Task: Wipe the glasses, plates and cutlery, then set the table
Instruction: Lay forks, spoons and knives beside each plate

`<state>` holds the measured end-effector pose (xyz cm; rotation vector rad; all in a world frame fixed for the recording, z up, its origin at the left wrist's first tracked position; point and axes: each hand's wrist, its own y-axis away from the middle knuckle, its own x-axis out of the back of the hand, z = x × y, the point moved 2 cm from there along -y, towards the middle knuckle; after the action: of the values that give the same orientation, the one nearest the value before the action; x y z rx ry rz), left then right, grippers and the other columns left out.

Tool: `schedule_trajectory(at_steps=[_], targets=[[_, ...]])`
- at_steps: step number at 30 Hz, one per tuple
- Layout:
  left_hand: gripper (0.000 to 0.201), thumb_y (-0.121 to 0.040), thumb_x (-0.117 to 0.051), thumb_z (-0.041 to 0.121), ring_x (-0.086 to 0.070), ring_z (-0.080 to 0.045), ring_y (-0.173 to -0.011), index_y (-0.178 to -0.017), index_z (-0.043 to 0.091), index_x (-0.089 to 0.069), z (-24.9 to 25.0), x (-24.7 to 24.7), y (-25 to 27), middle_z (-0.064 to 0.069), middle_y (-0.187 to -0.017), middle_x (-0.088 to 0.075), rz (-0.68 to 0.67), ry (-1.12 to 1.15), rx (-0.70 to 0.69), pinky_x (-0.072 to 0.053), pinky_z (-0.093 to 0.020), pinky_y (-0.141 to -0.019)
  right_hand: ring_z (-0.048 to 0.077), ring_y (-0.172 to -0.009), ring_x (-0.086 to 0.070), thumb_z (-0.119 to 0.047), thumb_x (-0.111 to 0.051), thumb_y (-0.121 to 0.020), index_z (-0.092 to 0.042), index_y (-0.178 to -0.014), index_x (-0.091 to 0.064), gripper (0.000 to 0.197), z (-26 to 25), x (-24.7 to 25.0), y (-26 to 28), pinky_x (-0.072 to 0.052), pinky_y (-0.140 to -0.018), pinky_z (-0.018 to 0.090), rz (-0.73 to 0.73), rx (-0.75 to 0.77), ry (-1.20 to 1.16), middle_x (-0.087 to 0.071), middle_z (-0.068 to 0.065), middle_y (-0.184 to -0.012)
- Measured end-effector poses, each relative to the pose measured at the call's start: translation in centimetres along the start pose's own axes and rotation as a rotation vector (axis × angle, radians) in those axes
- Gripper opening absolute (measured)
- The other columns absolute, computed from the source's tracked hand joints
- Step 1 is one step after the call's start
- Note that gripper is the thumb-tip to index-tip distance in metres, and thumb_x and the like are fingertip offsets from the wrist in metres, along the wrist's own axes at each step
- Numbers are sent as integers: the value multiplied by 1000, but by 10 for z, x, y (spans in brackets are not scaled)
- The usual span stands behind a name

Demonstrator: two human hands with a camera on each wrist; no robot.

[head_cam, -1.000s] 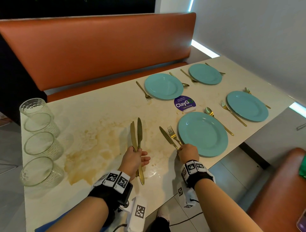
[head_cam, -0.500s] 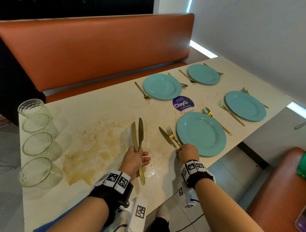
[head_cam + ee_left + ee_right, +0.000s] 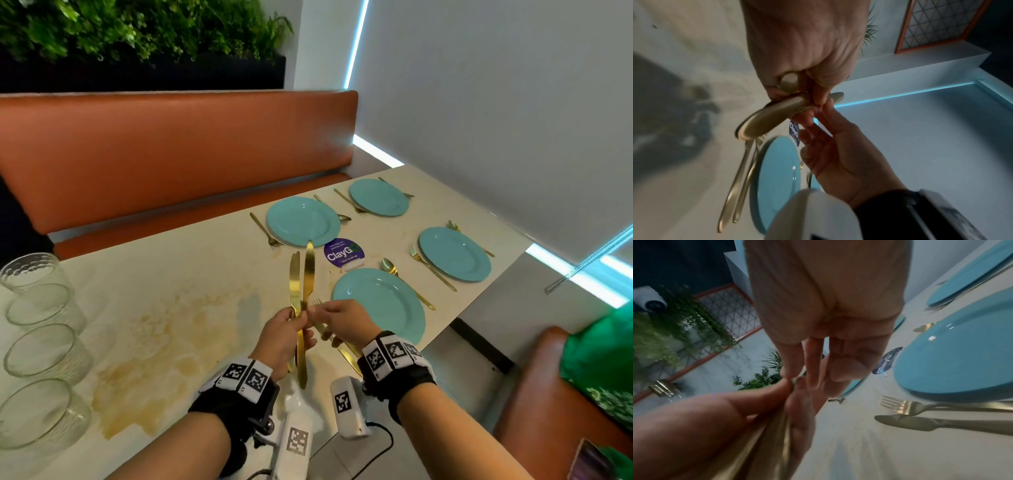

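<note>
Your left hand (image 3: 281, 337) grips two gold knives (image 3: 303, 291) by the handles, blades pointing up, lifted above the table (image 3: 178, 274) near its front edge. Your right hand (image 3: 342, 318) reaches in, fingertips (image 3: 813, 382) pinching at one of them just above your left thumb. A knife and fork (image 3: 920, 415) lie on the table just left of the nearest teal plate (image 3: 383, 305). Four glasses (image 3: 41, 346) line the table's left edge, beside a brown stain (image 3: 150, 359).
</note>
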<state>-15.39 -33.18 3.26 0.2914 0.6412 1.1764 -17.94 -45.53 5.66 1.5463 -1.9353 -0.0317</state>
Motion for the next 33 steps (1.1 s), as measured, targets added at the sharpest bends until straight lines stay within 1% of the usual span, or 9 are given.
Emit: schedule_trajectory(at_steps=[5,9,12,14,16,19,21,25,33], targets=[[19,-97,-48,11,-64,-20,-73,-105,7,-65,8,-25,-12,-9,-82,-68,-47,-19,-17,-52,-31,-65,16,-61,-59,-23,-62,-86,-10,-86,-73,18,-7,16,-8,-48,-53,25,122,-44,-243,-66,4,-71],[17,-97,-50,12,-61,-22,-67,-98,4,-65,10,-44,-33,-11,-74,-66,-42,-45,-2,-52,-29,-60,12,-69,-60,-19,-61,-85,-14,-76,-73,15,-3,35,-35,-50,-69,27,232,-1,-157,-65,-2,-69],[12,-96,-52,11,-58,-22,-66,-92,4,-61,14,-58,-61,-10,-74,-63,31,-14,22,-51,-31,-61,17,-61,-61,-16,-54,-90,-16,-64,-61,27,7,64,-71,-50,-58,26,247,-46,-261,-64,2,-67],[10,-96,-51,9,-56,-20,-62,-91,4,-58,17,-66,-84,-10,-75,-59,102,43,52,-50,-29,-51,17,-54,-59,-11,-52,-91,-13,-64,-59,28,17,98,-95,-51,-50,25,270,-72,-268,-65,6,-67],[7,-95,-53,10,-54,-20,-61,-96,4,-58,23,-77,-105,-10,-77,-58,138,69,60,-49,-28,-48,21,-59,-63,-11,-50,-89,-9,-70,-65,24,33,139,-120,-54,-57,28,310,-69,-23,-68,7,-72],[7,-95,-54,10,-53,-18,-61,-96,6,-59,32,-101,-135,-10,-77,-58,161,61,40,-51,-26,-50,26,-90,-65,-21,-46,-91,-7,-97,-69,28,63,196,-152,-50,-78,28,297,-125,490,-70,11,-96],[8,-95,-53,9,-52,-18,-60,-92,6,-60,36,-118,-150,-9,-75,-58,166,79,31,-53,-23,-48,27,-100,-62,-20,-42,-93,-8,-106,-65,29,87,225,-168,-48,-84,30,270,-186,714,-66,11,-109],[8,-95,-53,9,-52,-17,-57,-94,4,-60,34,-142,-175,-10,-73,-59,188,109,30,-53,-22,-46,27,-103,-61,-12,-39,-93,-9,-110,-62,30,124,254,-194,-49,-84,33,208,-260,904,-64,10,-113],[8,-95,-54,10,-52,-16,-57,-97,4,-59,24,-168,-201,-9,-73,-58,196,120,49,-55,-26,-50,23,-102,-64,-14,-36,-96,-12,-113,-62,31,160,258,-214,-53,-88,34,140,-221,1070,-66,6,-110]])
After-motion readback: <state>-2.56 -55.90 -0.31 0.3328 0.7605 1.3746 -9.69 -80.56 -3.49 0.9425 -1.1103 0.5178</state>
